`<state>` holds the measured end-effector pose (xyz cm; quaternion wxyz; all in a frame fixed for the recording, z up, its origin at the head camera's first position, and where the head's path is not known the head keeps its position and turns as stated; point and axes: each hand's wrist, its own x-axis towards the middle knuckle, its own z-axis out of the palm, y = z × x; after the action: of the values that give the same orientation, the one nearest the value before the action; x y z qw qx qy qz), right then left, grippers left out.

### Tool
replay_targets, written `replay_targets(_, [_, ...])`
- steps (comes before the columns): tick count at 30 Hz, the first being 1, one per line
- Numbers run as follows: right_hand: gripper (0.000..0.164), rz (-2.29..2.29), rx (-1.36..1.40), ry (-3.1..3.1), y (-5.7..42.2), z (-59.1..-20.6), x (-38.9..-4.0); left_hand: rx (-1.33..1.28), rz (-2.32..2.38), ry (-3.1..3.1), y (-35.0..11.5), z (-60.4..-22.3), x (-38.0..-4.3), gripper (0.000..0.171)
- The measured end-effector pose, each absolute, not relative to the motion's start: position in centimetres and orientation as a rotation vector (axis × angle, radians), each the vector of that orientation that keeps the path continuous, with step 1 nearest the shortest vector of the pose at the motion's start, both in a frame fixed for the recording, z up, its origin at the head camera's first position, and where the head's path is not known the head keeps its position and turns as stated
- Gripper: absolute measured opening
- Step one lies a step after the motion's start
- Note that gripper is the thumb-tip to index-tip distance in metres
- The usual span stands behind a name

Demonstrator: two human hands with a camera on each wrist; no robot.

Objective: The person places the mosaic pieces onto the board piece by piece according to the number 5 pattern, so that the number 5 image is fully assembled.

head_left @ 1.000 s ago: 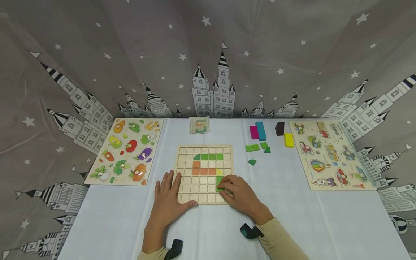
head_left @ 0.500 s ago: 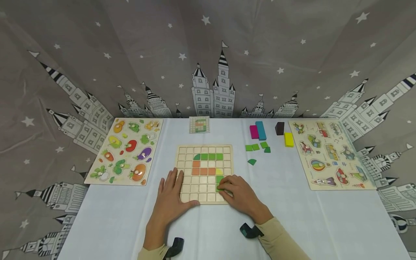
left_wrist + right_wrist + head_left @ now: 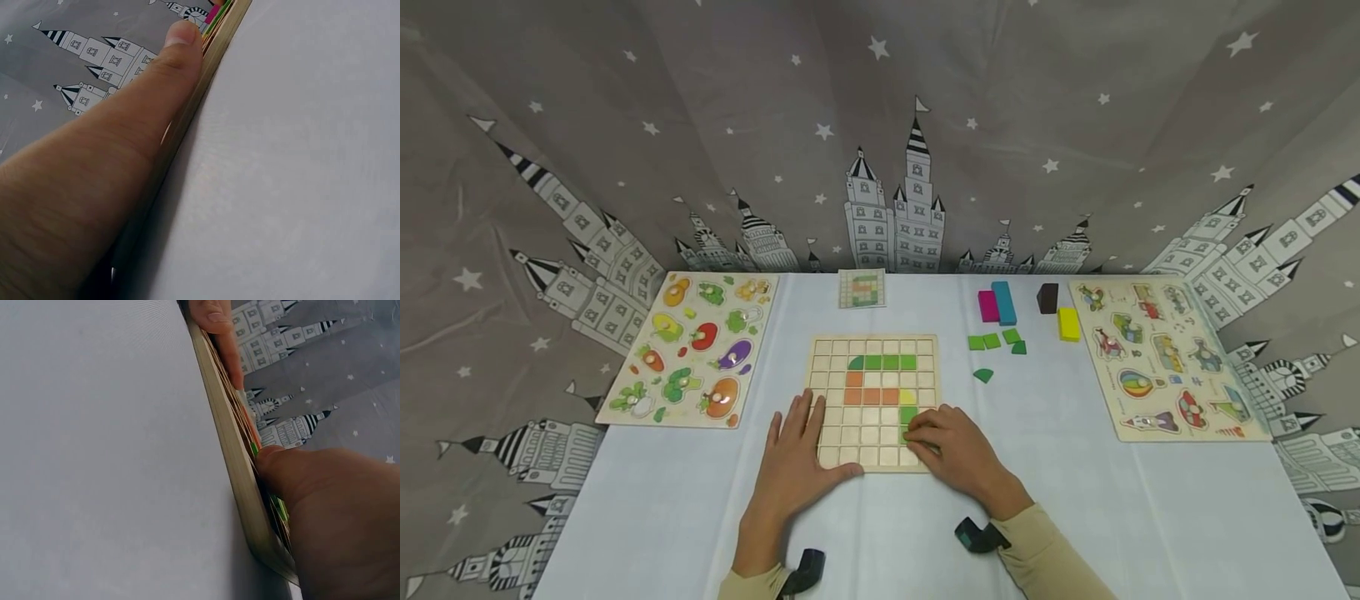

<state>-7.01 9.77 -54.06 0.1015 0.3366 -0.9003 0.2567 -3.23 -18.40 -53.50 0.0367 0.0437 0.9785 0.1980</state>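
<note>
A light wooden grid board (image 3: 868,435) lies in the middle of the table. My left hand (image 3: 793,458) rests along its left side with fingers spread, and its thumb (image 3: 178,56) lies on the near edge. At the board's right side, my right hand (image 3: 958,454) pinches a green tile (image 3: 907,437) set in the grid, mostly covered by the fingertips. Directly above it sits another green square tile (image 3: 908,414), then a yellow tile (image 3: 907,397). Orange tiles (image 3: 872,397) run to the left, and a row of green tiles (image 3: 891,362) lies nearer the top.
Loose green pieces (image 3: 983,376) lie right of the board. Behind them are magenta (image 3: 988,307), blue (image 3: 1003,303), black (image 3: 1047,298) and yellow (image 3: 1068,324) blocks. A pattern card (image 3: 862,288) is at the back; a vegetable puzzle (image 3: 688,350) and vehicle puzzle (image 3: 1165,358) flank the board.
My left hand has slid slightly to the right along the board's edge. The right hand stays at the same green tile.
</note>
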Motion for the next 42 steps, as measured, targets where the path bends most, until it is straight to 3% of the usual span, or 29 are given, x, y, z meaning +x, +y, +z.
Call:
replay_targets(15, [0.006,0.919,0.826,-2.684,12.3,-54.3,-7.9,0.127,0.626,3.002,-18.3,-53.6,-3.2,0.126])
replay_targets(18, [0.013,0.977,0.634,-2.723,14.0,-54.3,-9.1,0.128,0.619,3.007,-18.3,-53.7,-3.2,0.126])
replay_targets(25, [0.046,0.94,0.168,-2.863,16.9,-54.1,-11.9,0.119,0.628,3.013,-18.4,-53.6,-3.2,0.126])
replay_targets(33, [0.032,0.926,0.144,-2.898,17.3,-54.1,-12.7,0.124,0.628,3.008,-18.4,-53.7,-3.4,0.127])
replay_targets(40, [0.05,0.973,0.095,-2.888,17.1,-54.2,-12.5,0.11,0.63,2.999,-18.4,-53.7,-3.4,0.127])
replay_targets(42, [0.048,0.974,0.073,-2.886,17.0,-54.3,-12.5,0.107,0.632,2.998,-18.4,-53.7,-3.4,0.127])
